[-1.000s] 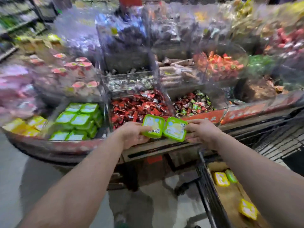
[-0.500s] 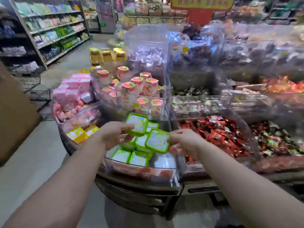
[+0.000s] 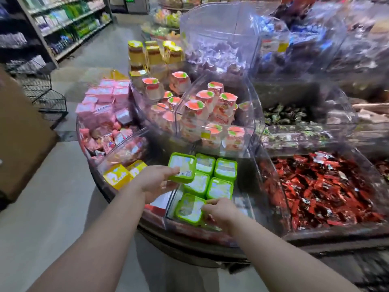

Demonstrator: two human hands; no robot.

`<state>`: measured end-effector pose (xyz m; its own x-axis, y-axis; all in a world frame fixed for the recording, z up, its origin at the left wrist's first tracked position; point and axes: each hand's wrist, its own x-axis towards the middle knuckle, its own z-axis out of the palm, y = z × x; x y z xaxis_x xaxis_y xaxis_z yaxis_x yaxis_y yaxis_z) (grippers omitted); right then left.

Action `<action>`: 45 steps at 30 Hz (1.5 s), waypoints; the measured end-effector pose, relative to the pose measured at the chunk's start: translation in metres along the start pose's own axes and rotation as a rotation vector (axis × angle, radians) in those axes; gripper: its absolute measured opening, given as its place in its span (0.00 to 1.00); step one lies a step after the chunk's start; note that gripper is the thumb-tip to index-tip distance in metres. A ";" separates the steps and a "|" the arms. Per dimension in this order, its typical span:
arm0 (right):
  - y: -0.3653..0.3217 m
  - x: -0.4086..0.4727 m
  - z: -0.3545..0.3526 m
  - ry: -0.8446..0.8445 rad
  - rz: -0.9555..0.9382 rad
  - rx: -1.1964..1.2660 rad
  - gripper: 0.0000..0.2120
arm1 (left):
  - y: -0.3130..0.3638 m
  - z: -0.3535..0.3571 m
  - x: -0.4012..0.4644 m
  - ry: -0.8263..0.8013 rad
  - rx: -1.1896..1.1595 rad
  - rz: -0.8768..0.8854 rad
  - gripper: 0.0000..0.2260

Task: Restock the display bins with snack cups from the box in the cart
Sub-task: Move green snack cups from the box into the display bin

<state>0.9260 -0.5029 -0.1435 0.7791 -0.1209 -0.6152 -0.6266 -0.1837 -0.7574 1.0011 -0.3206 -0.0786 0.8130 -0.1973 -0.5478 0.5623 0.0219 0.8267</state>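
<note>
A clear display bin at the front of the round stand holds several square green snack cups with white lids. My left hand holds one green cup by its near edge, above the bin's left side. My right hand is down inside the bin's front, fingers on another green cup that rests at the front of the bin. The cart and its box are out of view.
Yellow cups fill the bin to the left, pink packs behind them. Red-topped cups fill the raised bins behind. Red wrapped sweets lie in the right bin. A brown cardboard box stands at far left.
Both hands have gone forward and down over the green-cup bin. The right hand has lowered its cup into the bin's front; the left still holds its cup above.
</note>
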 end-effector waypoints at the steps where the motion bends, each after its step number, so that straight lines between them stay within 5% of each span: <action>1: 0.000 0.002 0.003 -0.007 0.002 0.031 0.12 | -0.001 -0.001 0.002 0.003 0.010 -0.006 0.02; 8: -0.015 -0.007 -0.009 -0.010 0.007 0.147 0.02 | -0.008 0.005 0.010 -0.048 0.019 -0.045 0.04; 11: -0.035 -0.014 -0.030 0.121 -0.091 0.263 0.09 | -0.010 0.015 0.014 -0.107 0.054 -0.067 0.14; 15: -0.052 -0.023 -0.041 -0.008 -0.163 0.306 0.19 | -0.015 0.040 0.016 -0.195 0.008 -0.075 0.27; 23: -0.025 -0.030 -0.078 0.109 -0.119 0.242 0.12 | -0.010 0.060 0.005 -0.320 0.420 -0.072 0.11; 26: -0.014 -0.031 -0.084 0.127 -0.108 0.092 0.10 | -0.014 0.060 0.016 -0.200 0.744 0.120 0.16; 32: 0.000 -0.027 -0.063 0.123 -0.116 0.005 0.06 | -0.019 0.050 0.024 -0.031 0.862 0.337 0.06; 39: 0.004 -0.013 -0.046 0.350 -0.074 -0.192 0.26 | -0.024 0.044 0.021 -0.037 0.934 0.394 0.11; 45: 0.007 -0.001 -0.048 0.286 -0.015 -0.079 0.28 | -0.028 0.041 0.024 -0.068 1.024 0.335 0.16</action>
<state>0.9217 -0.5508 -0.1375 0.7694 -0.3852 -0.5095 -0.6204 -0.2614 -0.7394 0.9986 -0.3664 -0.1099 0.8740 -0.3885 -0.2919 -0.1062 -0.7389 0.6654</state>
